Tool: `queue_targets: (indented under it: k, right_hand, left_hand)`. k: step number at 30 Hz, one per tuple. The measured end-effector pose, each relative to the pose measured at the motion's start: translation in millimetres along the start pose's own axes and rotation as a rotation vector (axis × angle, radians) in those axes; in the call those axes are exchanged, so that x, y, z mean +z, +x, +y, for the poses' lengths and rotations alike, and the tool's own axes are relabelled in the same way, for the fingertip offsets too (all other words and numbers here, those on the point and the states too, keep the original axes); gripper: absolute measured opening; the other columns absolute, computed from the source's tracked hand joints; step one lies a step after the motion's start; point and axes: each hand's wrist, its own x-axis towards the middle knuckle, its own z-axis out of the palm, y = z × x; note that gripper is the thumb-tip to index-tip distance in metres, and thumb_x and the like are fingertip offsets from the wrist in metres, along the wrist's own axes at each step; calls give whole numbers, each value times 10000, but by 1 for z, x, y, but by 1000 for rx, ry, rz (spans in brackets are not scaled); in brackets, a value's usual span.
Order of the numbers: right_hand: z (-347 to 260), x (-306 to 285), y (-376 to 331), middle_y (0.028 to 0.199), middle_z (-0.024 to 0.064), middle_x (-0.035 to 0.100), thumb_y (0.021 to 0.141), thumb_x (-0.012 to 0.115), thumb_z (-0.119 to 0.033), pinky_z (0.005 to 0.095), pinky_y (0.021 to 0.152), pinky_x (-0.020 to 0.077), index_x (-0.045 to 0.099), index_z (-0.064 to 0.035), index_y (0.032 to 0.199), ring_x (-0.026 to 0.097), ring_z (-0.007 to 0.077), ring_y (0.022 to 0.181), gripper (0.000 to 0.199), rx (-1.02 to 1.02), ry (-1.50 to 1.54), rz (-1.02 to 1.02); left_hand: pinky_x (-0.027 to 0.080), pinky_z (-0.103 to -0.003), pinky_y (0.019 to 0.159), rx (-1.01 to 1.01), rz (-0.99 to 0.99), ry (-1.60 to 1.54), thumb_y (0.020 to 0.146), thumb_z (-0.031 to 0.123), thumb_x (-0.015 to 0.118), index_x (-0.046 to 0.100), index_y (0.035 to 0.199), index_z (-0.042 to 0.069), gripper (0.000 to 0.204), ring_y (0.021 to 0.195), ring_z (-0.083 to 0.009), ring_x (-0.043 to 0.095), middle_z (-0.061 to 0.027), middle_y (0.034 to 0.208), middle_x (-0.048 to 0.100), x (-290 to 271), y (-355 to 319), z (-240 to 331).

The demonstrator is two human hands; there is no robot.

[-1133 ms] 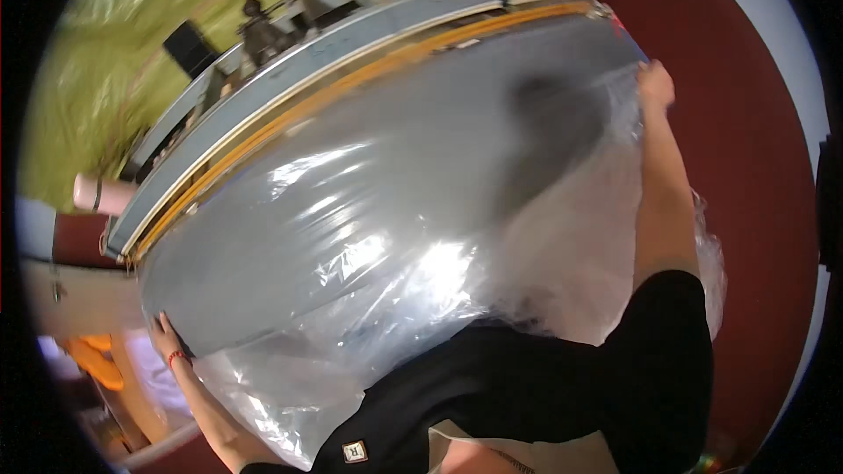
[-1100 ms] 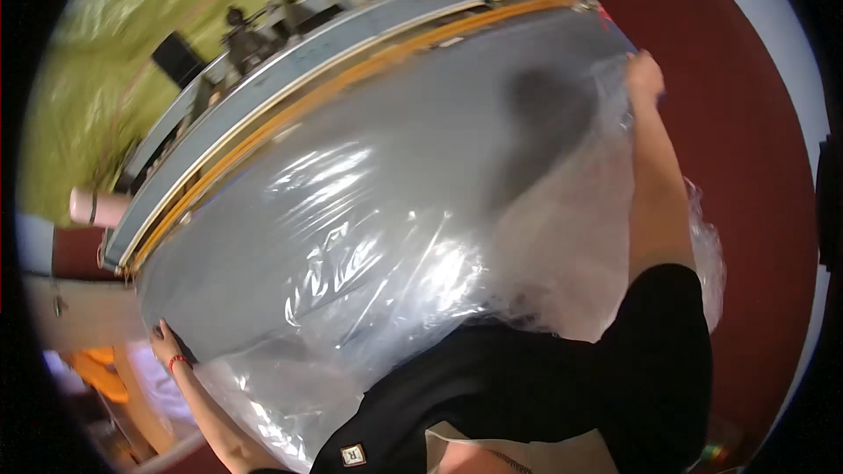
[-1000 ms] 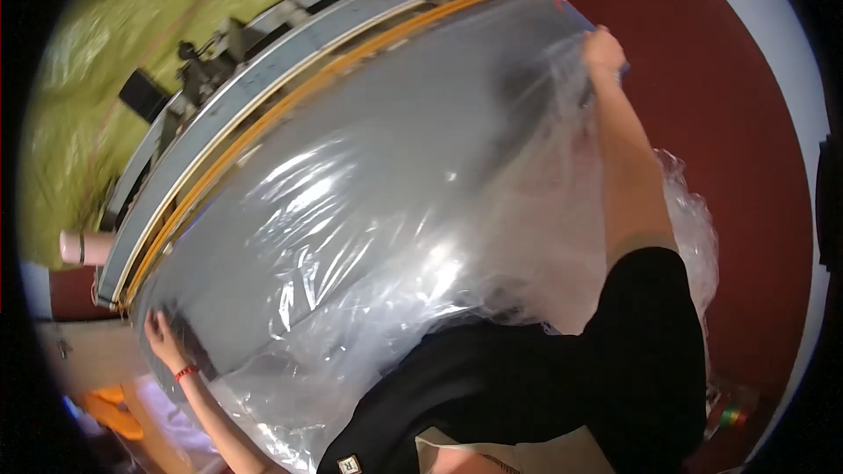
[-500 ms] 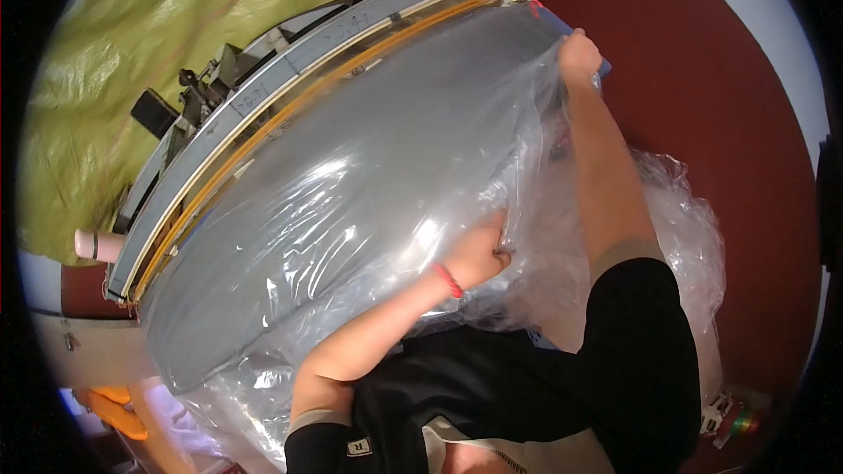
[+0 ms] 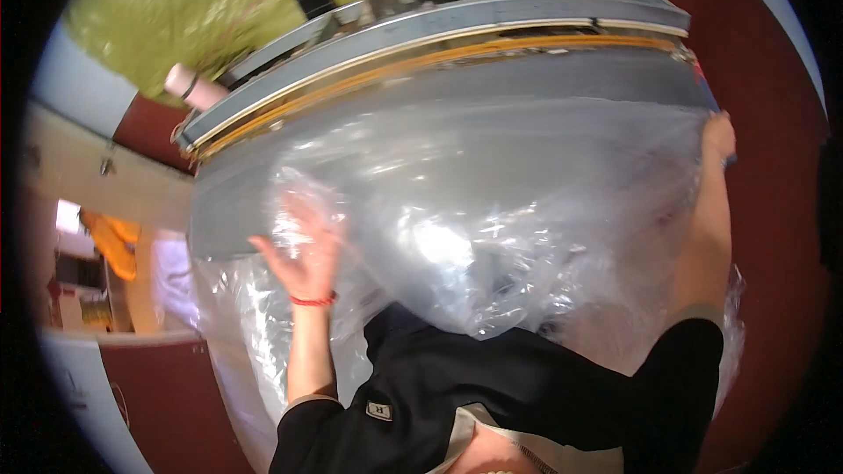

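A large sheet of clear plastic film lies wrinkled over a grey tabletop and hangs down in front of me. My right hand is closed at the table's right edge, gripping the film there. On the left, my left hand, with a red cord bracelet at its wrist, is raised with the thumb and fingers spread. Part of the film covers its fingertips, which look blurred.
Along the table's far side runs a grey metal beam with an orange strip. A pink bottle is by its left end. Yellow-green sheeting hangs beyond. A doorway with orange cloth shows at left.
My left hand has moved from the middle to the left and its fingers have spread. My right hand keeps its hold at the right edge. The view has turned, and the film reaches further left.
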Motion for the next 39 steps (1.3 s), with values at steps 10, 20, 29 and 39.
queue_targets:
  k: [10, 20, 29, 39]
  right_hand:
    - [13, 17, 12, 957, 174, 583, 852, 403, -341, 463, 704, 429, 511, -83, 1001, 545, 376, 899, 316, -22, -52, -74]
    - [23, 32, 26, 982, 159, 580, 854, 386, -377, 473, 719, 426, 513, -87, 997, 537, 376, 917, 347, -51, -48, -65]
    - [16, 31, 26, 987, 155, 577, 850, 386, -392, 462, 725, 423, 518, -99, 993, 537, 366, 914, 352, -27, -32, -90]
    - [23, 32, 28, 1011, 158, 568, 849, 366, -400, 474, 734, 414, 503, -101, 1040, 526, 375, 932, 380, -42, -55, -93]
  left_hand:
    - [280, -145, 337, 520, 32, 510, 861, 129, 473, 494, 1107, 75, 253, 408, -18, 336, 58, 588, 430, 42, -14, 89]
    - [395, -196, 585, 417, 731, 1219, 760, 145, 617, 524, 1019, 56, 289, 660, -67, 486, 16, 811, 538, -79, 40, 189]
    - [370, -191, 441, 360, 614, 1543, 761, 26, 577, 492, 990, 37, 245, 502, -68, 465, -8, 706, 541, -89, 25, 207]
    - [412, -327, 798, 619, 132, 2458, 730, 139, 600, 607, 882, 16, 195, 898, -270, 534, -126, 867, 599, -80, 71, 176]
